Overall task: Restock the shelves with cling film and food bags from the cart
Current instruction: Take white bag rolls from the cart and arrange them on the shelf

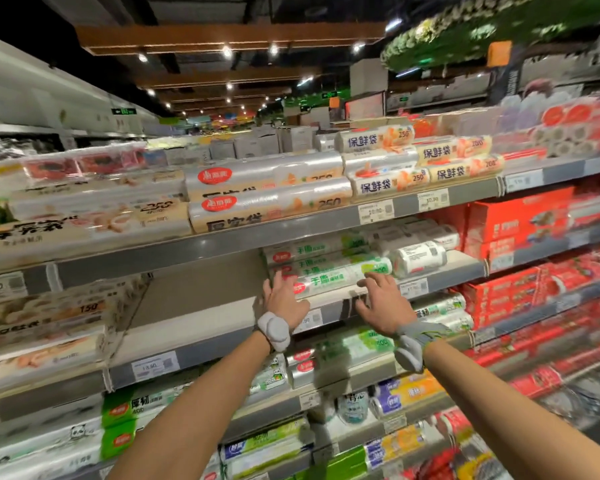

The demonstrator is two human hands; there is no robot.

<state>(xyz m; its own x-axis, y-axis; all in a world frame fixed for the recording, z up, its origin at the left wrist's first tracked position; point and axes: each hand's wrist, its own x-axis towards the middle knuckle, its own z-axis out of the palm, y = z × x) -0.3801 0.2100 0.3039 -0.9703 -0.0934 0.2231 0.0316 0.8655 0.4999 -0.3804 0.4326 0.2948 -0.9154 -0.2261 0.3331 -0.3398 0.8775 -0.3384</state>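
Both my hands reach to the second shelf point(222, 327), where green-and-white food-bag rolls point(329, 271) lie stacked. My left hand point(283, 301) lies with straight fingers against the left end of the front roll point(326, 281). My right hand point(381, 303) hovers at that roll's right end, fingers spread and slightly bent, the fingertips at the roll's surface. Neither hand grips anything. To the left of the stack the shelf is bare back to its rear panel.
The top shelf point(291, 230) carries clear bag rolls with red labels point(267, 192) and orange-printed packs point(426, 168). Red boxes point(520, 220) fill the right side. Beige packs point(45, 327) sit on the left. Lower shelves hold more rolls. The cart is out of view.
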